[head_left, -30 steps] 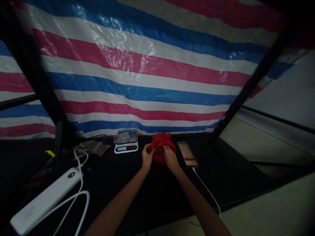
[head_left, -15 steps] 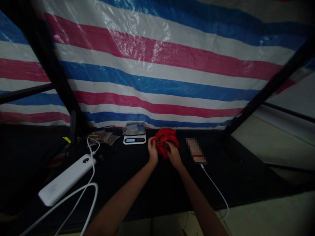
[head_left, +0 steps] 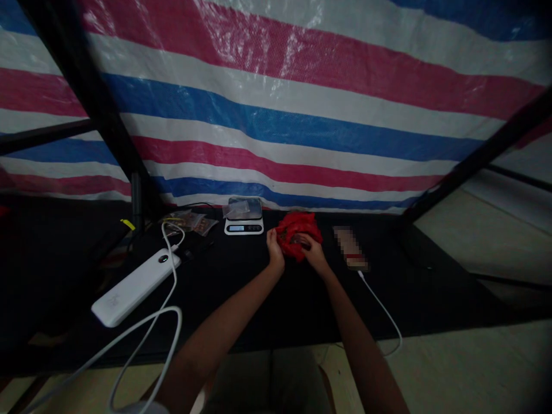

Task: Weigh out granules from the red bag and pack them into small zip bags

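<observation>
A crumpled red plastic bag (head_left: 302,220) lies open on the black table, with dark brownish bits (head_left: 284,236) visible in its mouth. My left hand (head_left: 275,250) is closed on the bag's left edge. The fingers of my right hand (head_left: 313,252) reach into the mouth from the right and are curled together; whatever they grip is too dark to make out. Just left of the bag stands a small white digital scale (head_left: 244,228) with its display lit. A small clear plastic bag (head_left: 235,209) rests on the scale's platform.
Several clear bags with brown contents (head_left: 202,224) lie left of the scale. A white power bank (head_left: 135,287) with a looping white cable (head_left: 177,328) occupies the left side. Right of the red bag is a blurred-out phone (head_left: 352,253) on a cable. A striped tarp (head_left: 276,132) hangs behind.
The camera view has tilted down, so the table sits higher and slightly to the right. My right hand has shifted a little within the bag's mouth. My left hand keeps its hold.
</observation>
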Available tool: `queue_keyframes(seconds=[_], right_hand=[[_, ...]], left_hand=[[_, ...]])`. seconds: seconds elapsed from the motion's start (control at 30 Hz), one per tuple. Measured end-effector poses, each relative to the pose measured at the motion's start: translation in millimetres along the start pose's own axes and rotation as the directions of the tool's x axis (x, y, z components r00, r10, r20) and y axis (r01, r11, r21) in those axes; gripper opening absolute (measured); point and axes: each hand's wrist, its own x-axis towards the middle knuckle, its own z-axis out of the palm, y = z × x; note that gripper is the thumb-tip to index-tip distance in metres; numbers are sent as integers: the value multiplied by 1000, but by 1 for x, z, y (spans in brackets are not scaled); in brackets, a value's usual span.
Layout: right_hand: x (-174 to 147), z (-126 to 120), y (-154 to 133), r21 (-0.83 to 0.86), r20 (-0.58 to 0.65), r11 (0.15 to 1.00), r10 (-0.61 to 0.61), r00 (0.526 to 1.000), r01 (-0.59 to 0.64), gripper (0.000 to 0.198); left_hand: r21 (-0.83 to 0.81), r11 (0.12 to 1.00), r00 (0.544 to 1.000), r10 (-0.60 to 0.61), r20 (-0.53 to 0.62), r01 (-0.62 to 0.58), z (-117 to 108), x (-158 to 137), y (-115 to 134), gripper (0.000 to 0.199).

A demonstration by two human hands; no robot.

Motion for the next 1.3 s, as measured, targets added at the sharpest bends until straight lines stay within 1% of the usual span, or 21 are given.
queue_keyframes(seconds=[0.1,0.27,0.4,0.47,0.53,0.57,0.63,0.7,0.77,0.87,0.93,1.03,1.1,1.17,1.3], right_hand=[[-2,-4,-3,37,-10,999,1,1000,-1,35],[-7,-12,-9,-16,-72,999,33,997,-34,37],[-9,-13,-20,-40,-122,999,7,993,-12,39],[-9,-14,-29,-109,-152,994,-17,988,1,40],[-7,-16,-39,-244,-154,970,-41,987,2,41],[-6,-17,-45,-329,-138,944,-52,989,4,41],[0,-18,-56,-501,-75,865,-71,995,24,40],[7,-16,-66,-642,10,763,-85,996,71,39],[14,-13,-72,-741,100,658,-92,991,136,40],[22,-5,-73,-833,193,510,-97,976,215,40],[23,-2,-70,-871,222,428,-96,970,242,39],[24,2,-65,-901,228,357,-94,969,246,37],[23,4,-61,-908,220,347,-82,972,234,37],[23,7,-57,-907,203,361,-70,977,215,35],[20,11,-47,-880,147,443,-81,986,168,35]], left_hand=[[3,1000,1000,2,-10,-2,-2,4,-2,18],[34,999,1000,14,-13,-14,-6,11,-7,12],[49,999,1000,15,-3,-15,-8,11,-8,13],[57,998,1000,16,6,-17,-7,10,-7,15],[67,998,1000,22,14,-23,-6,10,-3,17],[73,997,1000,25,18,-26,-6,10,-1,17],[91,995,999,37,22,-39,-4,11,4,18],[112,992,998,49,26,-52,-3,13,9,19],[123,991,998,53,31,-57,-3,14,11,20],[117,992,998,51,34,-54,-3,17,11,20],[95,994,999,47,24,-49,-4,18,10,20],[53,998,999,31,16,-32,-5,20,7,20],[52,998,1000,24,18,-25,-5,20,6,19],[67,997,999,22,27,-23,-3,20,7,19],[80,996,996,24,82,-31,1,17,11,17]])
